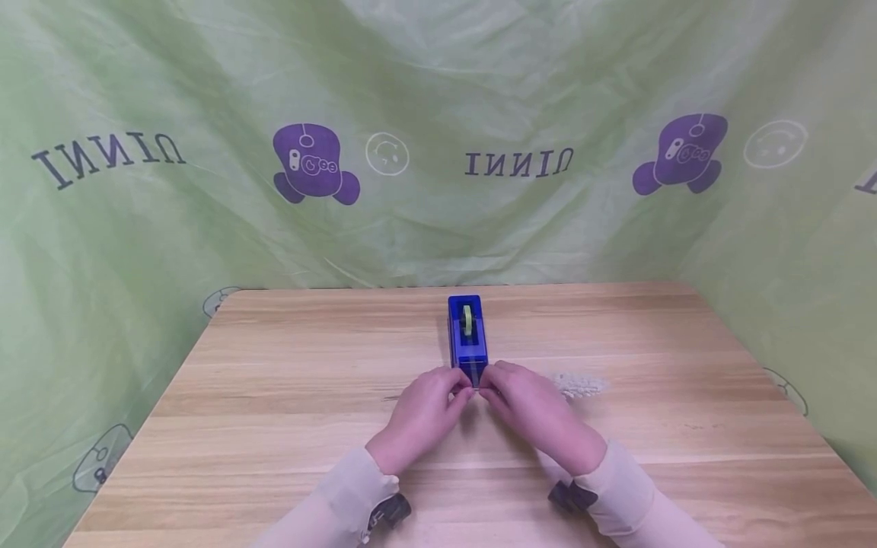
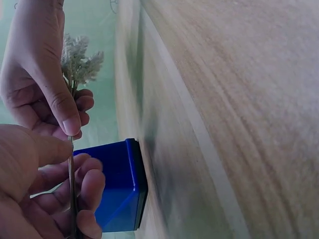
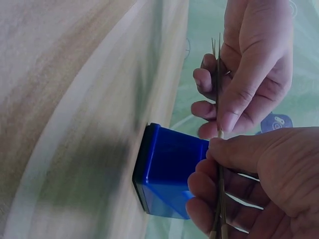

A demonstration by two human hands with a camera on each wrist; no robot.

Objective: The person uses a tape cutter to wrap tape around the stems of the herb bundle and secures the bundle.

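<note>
Both hands meet just in front of a blue tape dispenser (image 1: 469, 352) that stands on the wooden table. My left hand (image 1: 425, 405) pinches the thin stems (image 3: 219, 84) of a small bunch of dried flowers, whose bare ends stick out past the fingers. Close beside it, my right hand (image 1: 537, 407) pinches the same stems between thumb and fingers. The pale, fluffy flower heads (image 2: 82, 62) show beyond the right hand. A strip of clear tape (image 1: 474, 369) runs from the dispenser's front toward the fingertips. A yellowish tape roll (image 1: 468, 321) sits inside the dispenser.
The light wooden table (image 1: 308, 342) runs back to a green curtain (image 1: 438, 228) with purple printed figures, which also hangs at both sides. A dark wrist camera (image 1: 390, 510) is strapped under the left sleeve, another (image 1: 572, 496) under the right.
</note>
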